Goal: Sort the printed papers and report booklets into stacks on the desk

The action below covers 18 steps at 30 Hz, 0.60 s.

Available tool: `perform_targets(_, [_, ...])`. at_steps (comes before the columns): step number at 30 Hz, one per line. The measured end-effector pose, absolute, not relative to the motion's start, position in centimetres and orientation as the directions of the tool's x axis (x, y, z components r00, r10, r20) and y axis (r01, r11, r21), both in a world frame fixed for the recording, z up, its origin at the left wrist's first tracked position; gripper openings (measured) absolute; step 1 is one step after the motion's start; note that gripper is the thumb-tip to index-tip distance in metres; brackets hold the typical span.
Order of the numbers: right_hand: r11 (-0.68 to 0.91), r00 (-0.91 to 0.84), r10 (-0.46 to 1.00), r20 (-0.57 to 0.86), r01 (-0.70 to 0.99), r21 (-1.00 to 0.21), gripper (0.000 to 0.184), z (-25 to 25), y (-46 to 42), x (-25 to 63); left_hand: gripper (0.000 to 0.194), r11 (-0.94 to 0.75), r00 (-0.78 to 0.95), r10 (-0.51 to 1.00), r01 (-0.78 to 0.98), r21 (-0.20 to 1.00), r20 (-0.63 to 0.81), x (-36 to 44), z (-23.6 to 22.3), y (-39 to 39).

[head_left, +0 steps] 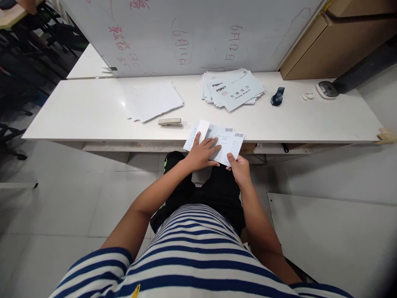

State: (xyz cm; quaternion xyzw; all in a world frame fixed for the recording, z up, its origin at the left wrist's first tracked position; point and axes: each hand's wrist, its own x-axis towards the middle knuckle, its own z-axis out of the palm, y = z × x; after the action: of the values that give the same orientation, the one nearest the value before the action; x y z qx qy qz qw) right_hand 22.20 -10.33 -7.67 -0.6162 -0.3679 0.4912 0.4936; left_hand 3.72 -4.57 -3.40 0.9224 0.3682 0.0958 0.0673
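Observation:
Several printed paper sheets lie at the table's front edge, partly overhanging it, with one sheet's left part folded over. My left hand rests on these sheets with its fingers spread. At their lower right corner, my right hand pinches the paper between thumb and fingers. A beige stapler lies just left of the sheets. Behind it is a stack of white paper. Farther back and to the right, a messy pile of printed test reports lies near the whiteboard.
A whiteboard with red writing stands along the table's back. On the right are a dark blue object, white earbuds, a black-and-white device and a cardboard box. A shelf runs beneath the tabletop.

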Motion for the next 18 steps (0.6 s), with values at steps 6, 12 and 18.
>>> perform_targets(6, [-0.234, 0.289, 0.933, -0.213, 0.04, -0.971, 0.057, -8.5, -9.9, 22.5, 0.062, -0.7, 0.712, 0.698, 0.66, 0.272, 0.068, 3.5, -1.9, -3.7])
perform_targets(12, [-0.202, 0.178, 0.959, -0.221, -0.118, -0.972, 0.052, -8.4, -9.8, 23.1, 0.059, -0.698, 0.697, 0.709, 0.67, 0.25, 0.111, 3.6, -2.1, -3.6])
perform_targets(18, [-0.223, 0.02, 0.974, -0.224, -0.057, -0.973, 0.044, -8.2, -10.6, 24.6, 0.073, -0.729, 0.722, 0.679, 0.645, 0.229, 0.129, 3.7, -2.4, -3.8])
